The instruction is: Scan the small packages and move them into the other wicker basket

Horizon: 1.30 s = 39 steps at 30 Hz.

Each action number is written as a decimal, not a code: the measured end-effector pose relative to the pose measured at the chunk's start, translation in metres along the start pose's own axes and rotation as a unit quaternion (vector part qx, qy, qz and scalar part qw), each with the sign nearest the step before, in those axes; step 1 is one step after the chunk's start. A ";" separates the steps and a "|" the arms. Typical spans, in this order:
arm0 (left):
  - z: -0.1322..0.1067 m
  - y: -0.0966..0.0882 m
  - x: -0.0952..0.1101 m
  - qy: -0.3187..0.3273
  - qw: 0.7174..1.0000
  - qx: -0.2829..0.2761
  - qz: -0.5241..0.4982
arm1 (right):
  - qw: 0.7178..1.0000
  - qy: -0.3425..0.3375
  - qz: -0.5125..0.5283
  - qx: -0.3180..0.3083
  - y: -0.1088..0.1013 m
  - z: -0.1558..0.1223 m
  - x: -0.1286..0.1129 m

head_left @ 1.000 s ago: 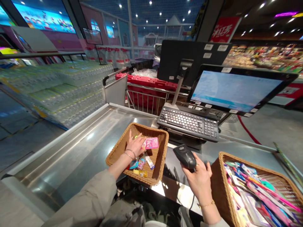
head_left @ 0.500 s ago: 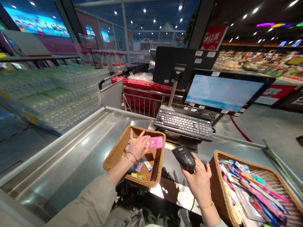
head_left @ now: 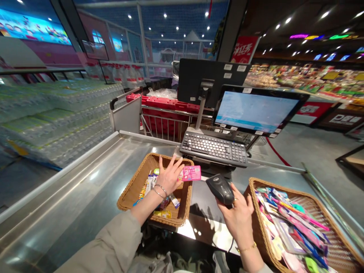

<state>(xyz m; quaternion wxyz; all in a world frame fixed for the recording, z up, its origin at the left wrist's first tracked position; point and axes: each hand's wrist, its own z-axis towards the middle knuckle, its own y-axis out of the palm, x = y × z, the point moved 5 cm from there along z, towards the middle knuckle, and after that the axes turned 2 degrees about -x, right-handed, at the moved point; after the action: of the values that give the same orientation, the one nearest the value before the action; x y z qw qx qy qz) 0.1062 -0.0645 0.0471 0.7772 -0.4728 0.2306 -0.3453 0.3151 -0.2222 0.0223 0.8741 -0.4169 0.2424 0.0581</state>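
My left hand is above the left wicker basket, holding a flat pink packet between thumb and fingers. The packet's printed face is turned up, and its right end reaches past the basket's rim. Beneath the hand lie small wrapped items, among them a yellow packet and a white-and-blue one. A black barcode scanner sits in my right hand, its head pointing left toward the packet. The fingers are wrapped around its handle, which is mostly hidden.
A second wicker basket at right holds several toothbrushes and other packaged goods. Behind the metal counter stand a keyboard and a lit monitor. A shopping cart is beyond the counter's far edge; stacked bottled drinks fill the left.
My left hand has shifted slightly right with the pink packet, bringing it closer to the scanner. The right hand stays nearly in place. The whole view has turned a little to the right.
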 end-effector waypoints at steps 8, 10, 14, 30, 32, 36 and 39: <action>0.014 0.000 0.019 0.019 1.000 -0.008 -0.002 | 1.000 0.002 -0.011 0.002 -0.013 -0.002 0.000; 0.018 0.000 0.025 0.025 1.000 -0.005 -0.004 | 1.000 0.007 -0.014 0.005 -0.017 -0.002 0.000; 0.025 0.002 0.035 0.036 0.999 -0.005 -0.006 | 1.000 0.012 -0.027 0.006 -0.024 -0.005 0.004; 0.052 0.006 0.066 0.086 0.996 -0.005 -0.025 | 0.997 0.036 -0.057 0.021 -0.040 -0.012 0.026; 0.055 0.007 0.068 0.090 0.996 -0.001 -0.028 | 0.997 0.038 -0.061 0.027 -0.042 -0.012 0.028; 0.060 0.007 0.071 0.094 0.995 0.005 -0.033 | 0.996 0.040 -0.068 0.032 -0.045 -0.010 0.029; 0.062 0.008 0.072 0.097 0.995 0.005 -0.035 | 0.996 0.041 -0.068 0.029 -0.047 -0.008 0.029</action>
<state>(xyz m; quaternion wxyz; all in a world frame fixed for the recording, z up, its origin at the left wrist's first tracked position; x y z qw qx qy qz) 0.1987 -0.0806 0.0650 0.7413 -0.4408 0.2863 -0.4174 0.3519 -0.2617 0.0367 0.8770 -0.4089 0.2511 -0.0260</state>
